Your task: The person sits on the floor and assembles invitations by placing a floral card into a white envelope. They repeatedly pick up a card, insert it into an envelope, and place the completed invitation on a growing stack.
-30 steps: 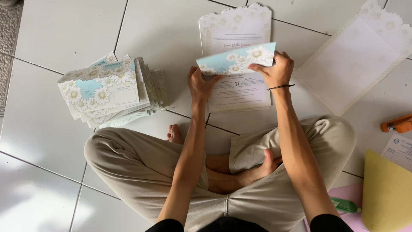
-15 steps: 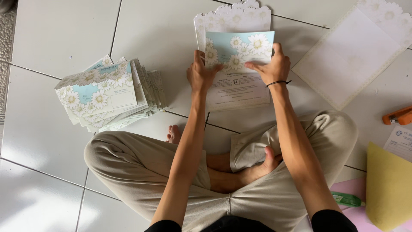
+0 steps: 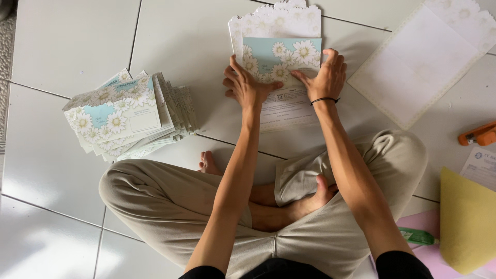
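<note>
I sit cross-legged on a white tiled floor. A white card sheet (image 3: 289,111) with a scalloped top edge and printed text lies in front of me. Its light-blue flap with white daisies (image 3: 281,57) lies folded down flat on it. My left hand (image 3: 244,85) presses the flap's left edge, fingers spread. My right hand (image 3: 325,77), with a black band at the wrist, presses the flap's right side. Both hands lie flat on the card.
A fanned stack of finished daisy cards (image 3: 126,116) lies at my left. A large white sheet (image 3: 423,57) lies at the upper right. An orange stapler (image 3: 478,134), a yellow paper (image 3: 467,222), pink paper (image 3: 429,222) and a green tube (image 3: 417,236) are at the right.
The blue daisy flap was held up at an angle a second ago; both hands have turned it down and now press it flat on the white card.
</note>
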